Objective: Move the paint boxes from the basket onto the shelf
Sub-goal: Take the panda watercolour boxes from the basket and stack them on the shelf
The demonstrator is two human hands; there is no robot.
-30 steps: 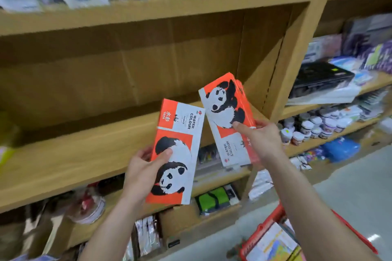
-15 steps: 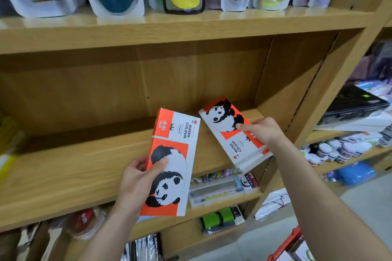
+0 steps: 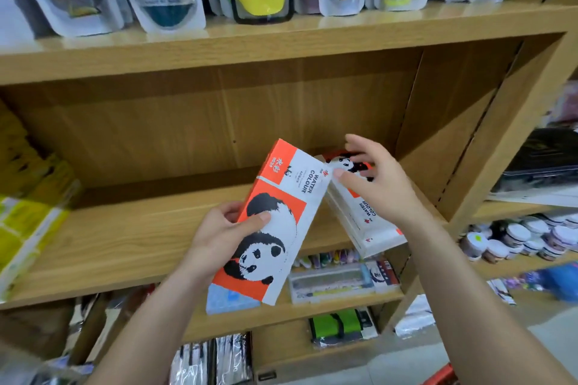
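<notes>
Head view: left hand [image 3: 219, 234] pinches a flat orange-and-white cardboard paint box with a panda print [image 3: 275, 228], thumb on the front face, fingers behind; the box is tilted, held in front of the light wooden shelf board [image 3: 125, 237], its lower end hanging past the board's front edge. A second orange-and-white panda paint box [image 3: 367, 216] lies at an angle on the same board near the right upright, one end overhanging the edge. Right hand [image 3: 378, 184] is spread loosely above this second box, fingertips at or just off its top; contact cannot be told. Red corner at bottom right [image 3: 441, 377], possibly the basket rim.

Step in hand, as judged: placing boxes; one down, one in the hand.

Next move calls for: squaring the lying box back from the edge, then setting the held box beside it
</notes>
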